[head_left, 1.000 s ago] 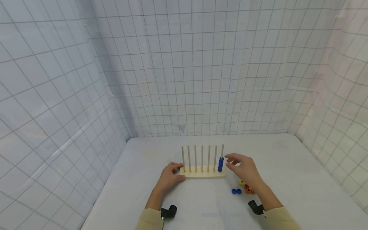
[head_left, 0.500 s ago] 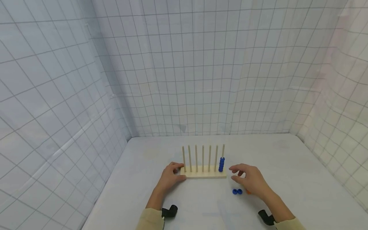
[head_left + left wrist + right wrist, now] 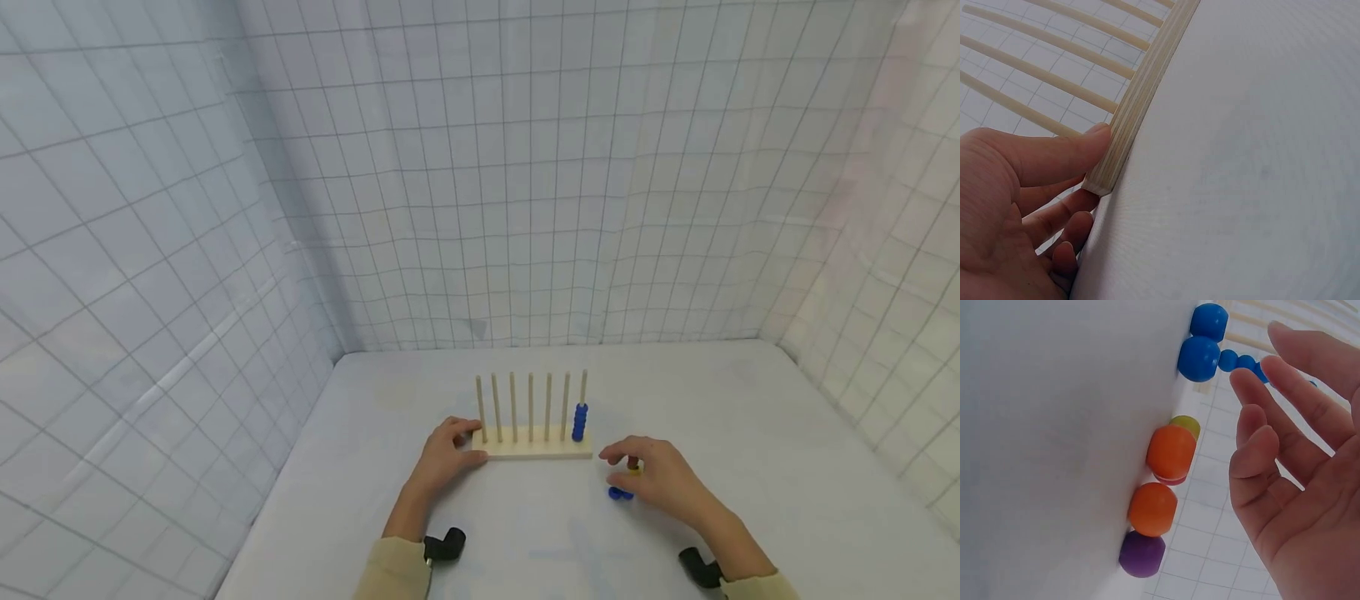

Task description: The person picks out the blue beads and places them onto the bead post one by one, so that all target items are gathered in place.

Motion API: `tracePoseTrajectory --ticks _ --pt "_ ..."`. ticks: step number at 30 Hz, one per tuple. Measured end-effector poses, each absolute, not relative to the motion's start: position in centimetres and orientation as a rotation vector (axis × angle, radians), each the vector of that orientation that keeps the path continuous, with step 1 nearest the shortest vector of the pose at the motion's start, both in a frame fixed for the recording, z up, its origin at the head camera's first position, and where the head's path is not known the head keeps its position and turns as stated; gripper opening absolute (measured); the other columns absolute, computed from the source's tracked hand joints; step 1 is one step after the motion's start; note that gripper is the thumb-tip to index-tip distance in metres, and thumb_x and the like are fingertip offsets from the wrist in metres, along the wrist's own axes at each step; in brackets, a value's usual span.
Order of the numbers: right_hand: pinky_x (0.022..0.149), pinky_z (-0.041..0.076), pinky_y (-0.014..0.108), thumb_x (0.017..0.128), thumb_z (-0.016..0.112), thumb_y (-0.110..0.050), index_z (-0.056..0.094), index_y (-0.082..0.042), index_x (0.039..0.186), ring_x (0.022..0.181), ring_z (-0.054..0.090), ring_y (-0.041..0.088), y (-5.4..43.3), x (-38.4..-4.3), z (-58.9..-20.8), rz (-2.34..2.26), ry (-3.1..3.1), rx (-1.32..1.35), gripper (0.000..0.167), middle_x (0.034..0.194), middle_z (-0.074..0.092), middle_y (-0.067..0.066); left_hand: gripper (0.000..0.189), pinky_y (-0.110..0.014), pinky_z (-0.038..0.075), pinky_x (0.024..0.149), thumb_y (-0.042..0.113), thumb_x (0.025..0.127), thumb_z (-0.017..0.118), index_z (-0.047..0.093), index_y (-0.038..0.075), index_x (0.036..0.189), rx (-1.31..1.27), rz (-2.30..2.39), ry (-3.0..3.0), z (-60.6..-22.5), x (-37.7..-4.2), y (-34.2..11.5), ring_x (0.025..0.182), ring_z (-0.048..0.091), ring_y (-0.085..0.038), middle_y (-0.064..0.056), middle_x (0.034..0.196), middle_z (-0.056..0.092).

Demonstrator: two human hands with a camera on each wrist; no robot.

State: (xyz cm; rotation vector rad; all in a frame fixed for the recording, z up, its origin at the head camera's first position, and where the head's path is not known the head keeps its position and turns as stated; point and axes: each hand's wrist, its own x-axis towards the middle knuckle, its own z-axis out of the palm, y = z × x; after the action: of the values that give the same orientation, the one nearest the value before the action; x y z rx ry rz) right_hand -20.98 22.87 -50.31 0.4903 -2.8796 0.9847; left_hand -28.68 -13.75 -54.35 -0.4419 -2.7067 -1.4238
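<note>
A pale wooden peg base [image 3: 532,451] with a row of upright rods stands on the table. Blue beads [image 3: 580,422] are stacked on its rightmost rod; the other rods are bare. My left hand [image 3: 444,454] pinches the base's left end, thumb on the front edge [image 3: 1124,134]. Over the loose beads hovers my right hand [image 3: 663,479], fingers relaxed and holding nothing. In the right wrist view, two blue beads [image 3: 1199,358] lie nearest its fingertips. Beside them are an orange bead [image 3: 1172,452], a partly hidden yellow one [image 3: 1186,426], another orange bead [image 3: 1153,509] and a purple bead [image 3: 1142,554].
Both hands work over a white table [image 3: 525,533]. White grid-patterned cloth [image 3: 525,208] encloses it at the back and on both sides. Black wrist mounts [image 3: 446,544] sit at both cuffs.
My right hand has moved away from the blue stack, down and to the right, over the loose beads. The left hand keeps its grip on the base.
</note>
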Motion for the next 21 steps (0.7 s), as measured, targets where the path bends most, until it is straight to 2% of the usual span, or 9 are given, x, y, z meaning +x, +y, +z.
tracePoseTrajectory --ticks 8,21 --pt "0.063 0.044 0.027 0.08 0.086 -0.022 0.077 -0.024 0.107 0.069 0.05 0.005 22.77 -20.87 -50.53 0.958 -2.868 0.625 0.029 0.093 0.069 -0.014 0.054 -0.043 0.045 0.085 0.018 0.076 0.087 0.07 0.007 0.126 -0.412 -1.447 -2.72 -53.95 -28.78 -13.76 0.099 0.054 -0.024 -0.006 0.116 0.062" --pt "0.063 0.043 0.027 0.075 0.089 -0.018 0.078 -0.024 0.103 0.071 0.05 0.006 23.06 -20.82 -50.51 0.826 -2.96 0.673 0.031 0.089 0.065 -0.017 0.053 -0.043 0.045 0.085 0.018 0.078 0.087 0.069 0.005 0.127 -0.449 -1.44 -2.712 -53.84 -28.43 -13.62 0.099 0.055 -0.025 -0.007 0.117 0.062"
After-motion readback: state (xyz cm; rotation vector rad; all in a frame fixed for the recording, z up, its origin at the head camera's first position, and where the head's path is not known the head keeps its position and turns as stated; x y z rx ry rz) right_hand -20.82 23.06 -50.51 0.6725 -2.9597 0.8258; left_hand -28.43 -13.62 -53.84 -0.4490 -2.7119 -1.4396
